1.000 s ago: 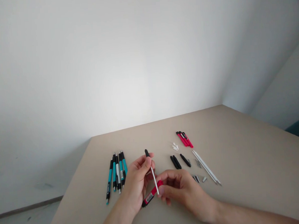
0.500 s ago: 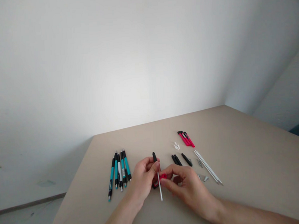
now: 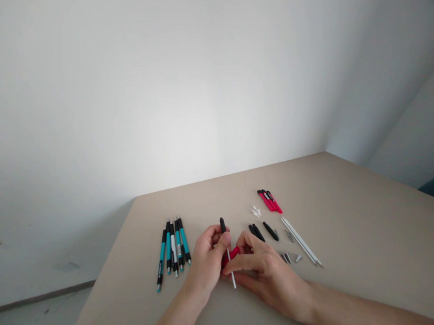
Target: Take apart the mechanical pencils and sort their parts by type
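My left hand (image 3: 207,257) is closed, pinching a black pen grip (image 3: 222,224) from which a thin white refill (image 3: 234,280) sticks out toward me. My right hand (image 3: 269,269) is just beside it, its fingers closed around a pink pen barrel (image 3: 235,252). The barrel lies slantwise behind the refill, and its lower end is mostly covered by fingers. To the right of my hands lie black pen grips (image 3: 256,232) and small silver pen tips (image 3: 286,258).
A row of turquoise pens (image 3: 168,247) with one white pen (image 3: 174,247) lies at left. Pink barrels (image 3: 270,202) and small white pieces (image 3: 256,212) lie farther back on the beige table (image 3: 350,199). White refills (image 3: 299,240) and springs (image 3: 289,235) rest at right.
My right hand has shifted its grip on the pink barrel, the fingers now reaching further left across it behind and over the refill. My left hand has hardly moved.
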### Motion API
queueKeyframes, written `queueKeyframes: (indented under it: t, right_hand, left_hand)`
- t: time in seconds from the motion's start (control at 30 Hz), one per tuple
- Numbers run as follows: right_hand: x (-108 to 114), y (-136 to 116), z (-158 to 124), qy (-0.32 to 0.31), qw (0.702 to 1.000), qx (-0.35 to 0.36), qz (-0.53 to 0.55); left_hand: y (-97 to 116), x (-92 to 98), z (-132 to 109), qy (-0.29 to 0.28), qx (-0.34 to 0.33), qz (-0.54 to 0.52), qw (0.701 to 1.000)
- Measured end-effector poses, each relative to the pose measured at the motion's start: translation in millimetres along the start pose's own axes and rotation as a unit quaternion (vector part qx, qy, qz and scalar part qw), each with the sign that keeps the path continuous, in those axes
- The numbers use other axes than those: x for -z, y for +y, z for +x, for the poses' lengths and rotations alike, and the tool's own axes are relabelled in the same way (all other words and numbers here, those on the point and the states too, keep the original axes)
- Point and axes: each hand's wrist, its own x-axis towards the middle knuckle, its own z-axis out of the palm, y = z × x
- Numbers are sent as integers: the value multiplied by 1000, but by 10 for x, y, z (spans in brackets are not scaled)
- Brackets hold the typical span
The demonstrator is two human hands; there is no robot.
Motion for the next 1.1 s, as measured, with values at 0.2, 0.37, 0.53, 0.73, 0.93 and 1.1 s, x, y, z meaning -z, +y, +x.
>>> queueKeyframes:
  t: [0.2,0.37,0.53,0.73,0.93,1.1]
  right_hand:
    - [13,42,-25,31,999,37,-12]
    - [24,74,-27,41,997,71,1]
    - [17,90,-36,46,991,122,15]
    - [131,58,-27,58,980,184,43]
    - [306,-20,2,42,976,204,57]
    - [353,21,7,65,981,151,106]
  left_hand:
    - [35,7,20,-4,24,-47,999]
    - [75,-12,21,7,36,-85,996]
    - [66,-11,31,18,52,-84,995]
    - [49,1,32,12,49,-90,995]
    - [71,18,35,20,48,-100,994]
    - [75,18,33,33,38,-80,996]
